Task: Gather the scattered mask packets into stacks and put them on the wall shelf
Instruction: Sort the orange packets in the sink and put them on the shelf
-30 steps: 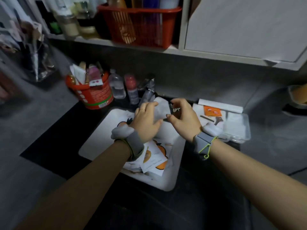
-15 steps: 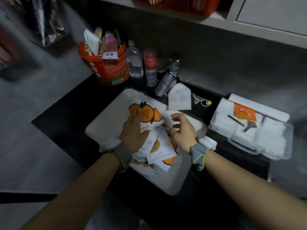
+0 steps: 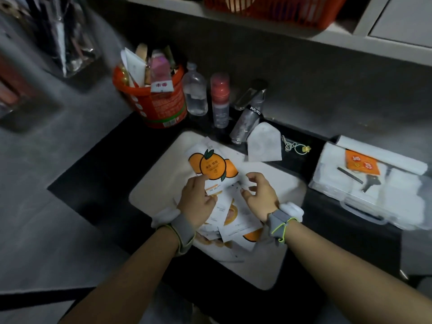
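Several white mask packets printed with oranges lie in a loose, overlapping pile (image 3: 233, 220) on a white tray (image 3: 161, 183). The top mask packet (image 3: 214, 166) lies at the far side of the pile. My left hand (image 3: 198, 202) pinches its near left edge, thumb on top. My right hand (image 3: 259, 195) hovers just over the pile to the right, fingers spread and loosely bent, holding nothing. The white wall shelf (image 3: 257, 28) runs along the top of the view, above and beyond the tray.
A red basket (image 3: 275, 8) stands on the shelf. Behind the tray are a red tub of sachets (image 3: 161, 106), a clear bottle (image 3: 195, 94), a pink-capped bottle (image 3: 219, 99), a tube (image 3: 247, 115) and a white pouch (image 3: 264, 146). A clear plastic box (image 3: 374, 190) sits at the right.
Both hands drew back from the white pouch at the rear, which now lies on its own, to the packet pile. My left hand took hold of the top orange packet. The view tilted down.
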A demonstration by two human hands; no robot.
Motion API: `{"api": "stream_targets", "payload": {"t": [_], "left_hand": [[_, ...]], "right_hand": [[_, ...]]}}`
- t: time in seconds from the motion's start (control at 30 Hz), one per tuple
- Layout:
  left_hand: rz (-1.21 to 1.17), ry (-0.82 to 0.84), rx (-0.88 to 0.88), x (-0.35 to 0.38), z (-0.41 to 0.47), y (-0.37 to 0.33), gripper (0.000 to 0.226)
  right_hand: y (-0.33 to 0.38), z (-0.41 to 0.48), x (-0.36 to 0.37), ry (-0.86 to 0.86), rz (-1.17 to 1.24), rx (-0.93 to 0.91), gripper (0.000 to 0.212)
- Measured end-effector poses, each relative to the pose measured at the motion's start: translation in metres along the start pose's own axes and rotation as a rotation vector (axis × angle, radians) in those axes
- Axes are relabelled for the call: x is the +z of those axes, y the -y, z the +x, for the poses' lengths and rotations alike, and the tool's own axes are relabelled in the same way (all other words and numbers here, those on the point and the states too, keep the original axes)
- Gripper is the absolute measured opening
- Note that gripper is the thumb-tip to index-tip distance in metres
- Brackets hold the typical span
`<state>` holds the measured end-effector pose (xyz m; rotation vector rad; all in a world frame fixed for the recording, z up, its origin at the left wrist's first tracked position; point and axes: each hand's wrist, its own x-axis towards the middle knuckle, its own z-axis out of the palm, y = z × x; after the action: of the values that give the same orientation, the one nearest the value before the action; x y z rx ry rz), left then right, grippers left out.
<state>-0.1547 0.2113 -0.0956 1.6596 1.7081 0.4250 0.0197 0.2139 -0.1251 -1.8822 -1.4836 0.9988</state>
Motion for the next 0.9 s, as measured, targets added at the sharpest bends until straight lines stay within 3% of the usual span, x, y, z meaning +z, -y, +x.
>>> {"api": "stream_targets", "payload": {"t": [0.57, 0.77, 0.9], "left_hand": [[0.011, 0.214, 0.087, -0.026, 0.061, 0.06, 0.057], [0.003, 0.229, 0.062, -0.026, 0.08, 0.069, 0.056], [-0.015, 0.258, 0.04, -0.02, 0.086, 0.073, 0.055]], "right_hand": [[0.029, 0.046, 0.065, -0.08, -0.048, 0.211, 0.055], [0.026, 0.066, 0.069, -0.077, -0.072, 0.299, 0.051], [0.019, 0.075, 0.071, -0.041, -0.101, 0.313, 0.036]]}}
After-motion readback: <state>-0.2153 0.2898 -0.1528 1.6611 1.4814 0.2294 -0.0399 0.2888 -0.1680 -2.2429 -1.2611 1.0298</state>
